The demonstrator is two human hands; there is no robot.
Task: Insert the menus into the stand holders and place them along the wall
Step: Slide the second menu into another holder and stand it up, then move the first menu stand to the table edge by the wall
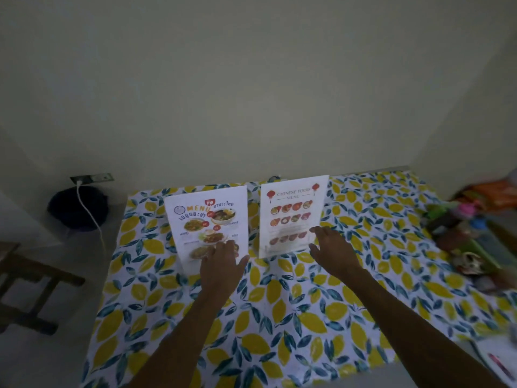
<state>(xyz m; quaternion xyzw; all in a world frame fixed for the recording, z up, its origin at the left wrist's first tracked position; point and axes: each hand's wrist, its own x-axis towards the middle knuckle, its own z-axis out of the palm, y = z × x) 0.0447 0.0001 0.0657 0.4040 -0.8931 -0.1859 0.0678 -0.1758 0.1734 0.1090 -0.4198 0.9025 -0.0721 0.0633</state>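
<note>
Two white menus stand upright in clear stand holders on the lemon-print tablecloth (279,317), side by side near the wall. The left one, a Thai menu (205,217), has food photos and orange "MENU" lettering. The right one is a Chinese food menu (292,211) with red lanterns. My left hand (223,264) lies flat in front of the Thai menu's lower edge, fingers spread, touching or just short of it. My right hand (330,247) reaches to the Chinese menu's lower right corner, fingers apart. Neither hand grips anything.
A pile of colourful toys and packets (470,239) crowds the table's right side. Left of the table stand a dark round bin (78,208), a wall socket with a white cable (92,219), and a wooden stool (30,287). The pale wall rises behind the menus.
</note>
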